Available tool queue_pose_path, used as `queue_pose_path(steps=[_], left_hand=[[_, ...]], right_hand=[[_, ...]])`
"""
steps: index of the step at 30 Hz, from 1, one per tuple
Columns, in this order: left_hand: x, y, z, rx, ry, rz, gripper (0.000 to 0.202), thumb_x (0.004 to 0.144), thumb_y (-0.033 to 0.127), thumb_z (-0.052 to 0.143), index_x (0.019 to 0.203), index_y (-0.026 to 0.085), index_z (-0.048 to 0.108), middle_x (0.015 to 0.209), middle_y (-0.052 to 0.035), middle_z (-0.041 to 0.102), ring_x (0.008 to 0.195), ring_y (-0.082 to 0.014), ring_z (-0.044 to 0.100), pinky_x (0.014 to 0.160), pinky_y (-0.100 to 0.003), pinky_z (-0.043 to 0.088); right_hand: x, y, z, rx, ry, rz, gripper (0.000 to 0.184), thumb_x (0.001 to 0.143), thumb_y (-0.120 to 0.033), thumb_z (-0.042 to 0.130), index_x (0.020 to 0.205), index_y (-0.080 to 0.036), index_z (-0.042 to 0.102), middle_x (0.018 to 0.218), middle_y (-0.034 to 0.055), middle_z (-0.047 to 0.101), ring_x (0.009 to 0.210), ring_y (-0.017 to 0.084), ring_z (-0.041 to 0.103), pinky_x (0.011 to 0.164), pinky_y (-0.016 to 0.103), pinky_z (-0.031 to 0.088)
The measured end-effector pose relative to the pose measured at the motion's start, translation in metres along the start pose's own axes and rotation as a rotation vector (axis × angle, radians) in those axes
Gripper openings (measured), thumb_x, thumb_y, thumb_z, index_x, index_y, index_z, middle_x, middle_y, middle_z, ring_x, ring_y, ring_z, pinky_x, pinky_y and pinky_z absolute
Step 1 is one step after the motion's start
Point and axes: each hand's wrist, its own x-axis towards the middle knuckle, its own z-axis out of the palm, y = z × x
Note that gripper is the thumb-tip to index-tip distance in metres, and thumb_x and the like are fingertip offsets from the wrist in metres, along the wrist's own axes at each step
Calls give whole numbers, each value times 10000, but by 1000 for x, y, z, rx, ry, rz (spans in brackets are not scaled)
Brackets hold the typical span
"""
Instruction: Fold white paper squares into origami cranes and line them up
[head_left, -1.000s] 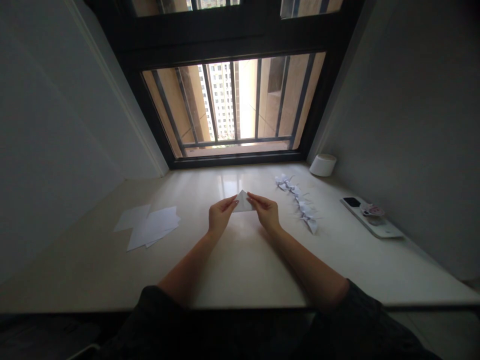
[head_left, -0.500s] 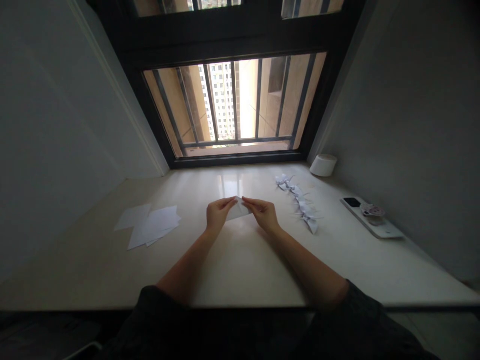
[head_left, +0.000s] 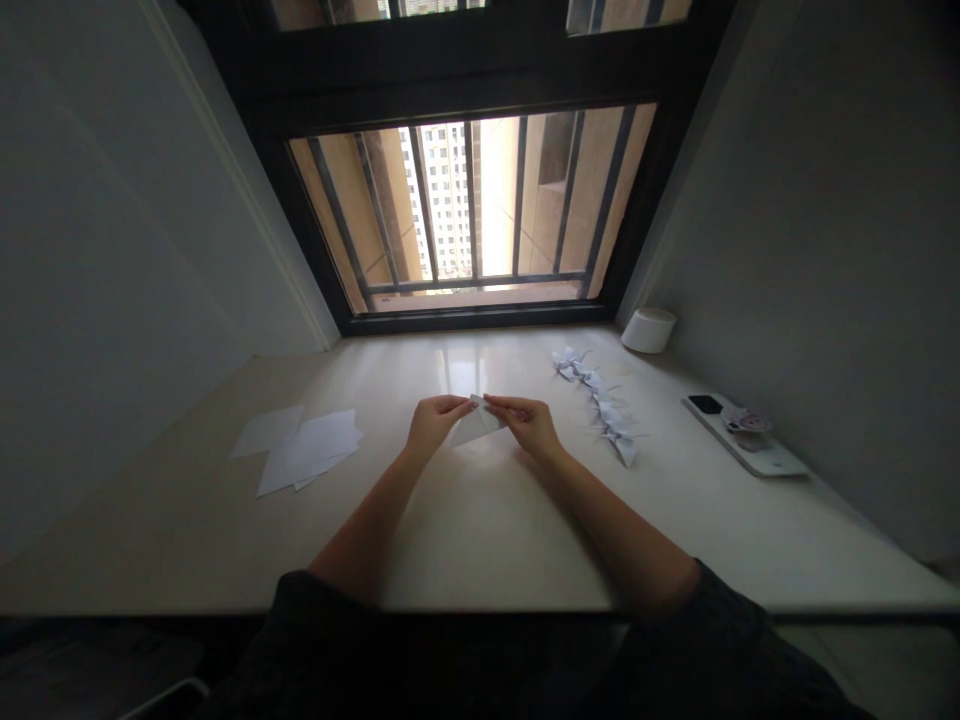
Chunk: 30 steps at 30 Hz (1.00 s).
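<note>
A small folded sheet of white paper (head_left: 478, 424) is held between my two hands over the middle of the pale sill (head_left: 495, 540). My left hand (head_left: 435, 422) pinches its upper left edge with thumb and forefinger. On the other side, my right hand (head_left: 531, 424) grips the upper right edge in the same way. The fingertips of both hands nearly meet at the paper's top corner. Part of the paper is hidden behind the fingers. To the right of my hands, several folded paper cranes (head_left: 600, 400) lie in a row.
Loose white paper sheets (head_left: 311, 450) overlap on the left of the sill. At the right lies a white phone (head_left: 750, 445) with a round grip on its back. A white cylinder-like object (head_left: 648, 330) stands by the window frame (head_left: 480, 322). Walls close both sides.
My left hand has shifted slightly left, and a little more of the folded paper's lower left shows. My right hand stays nearly in place, still pinching.
</note>
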Motion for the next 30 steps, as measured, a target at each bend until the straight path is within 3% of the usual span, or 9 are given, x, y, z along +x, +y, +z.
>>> queue_pose_path(steps=[3,7,9,12,14,21,30], left_hand=[[1,-3,1,-14,22,-34,343,609,457,723,794,168,733,759,-64,713,645,-153,600,618,-260,431],[2,-8,5,-80,167,-55,371,610,474,712,815,165,724,798,-65,709,677,-146,599,631,-256,433],[1,-9,8,-121,219,-50,378,618,474,705,832,163,717,814,-62,705,698,-143,599,645,-253,433],[-3,-7,13,-149,239,-27,367,637,464,694,838,158,707,810,-51,698,715,-138,594,656,-245,430],[-6,-5,17,-164,238,0,341,646,452,691,817,156,699,800,-41,694,715,-134,592,661,-243,434],[-11,-2,26,-208,200,62,283,661,410,690,765,148,663,760,-30,676,709,-132,592,696,-255,459],[-12,-2,24,-141,114,89,285,683,419,667,769,149,686,736,-29,675,671,-131,584,655,-246,451]], right_hand=[[5,0,-4,-9,29,32,438,646,-438,703,1005,-188,695,848,67,723,733,206,652,676,319,513],[10,-1,-6,130,130,113,724,557,-440,757,1200,-179,553,721,14,667,596,137,591,536,250,471],[9,-1,-4,202,100,181,641,544,-469,754,1087,-164,605,634,-15,608,547,118,553,476,226,431],[4,-3,4,192,-14,269,420,563,-512,726,751,-142,659,561,-11,556,494,96,493,430,216,372],[0,-5,11,164,-12,294,394,557,-506,731,687,-144,649,530,-11,546,456,87,451,413,219,340],[-4,-3,20,149,123,239,334,579,-479,719,620,-152,664,514,10,598,456,105,453,447,248,333],[-3,-13,10,144,36,242,336,561,-461,736,641,-139,691,615,46,674,541,143,554,534,263,420]])
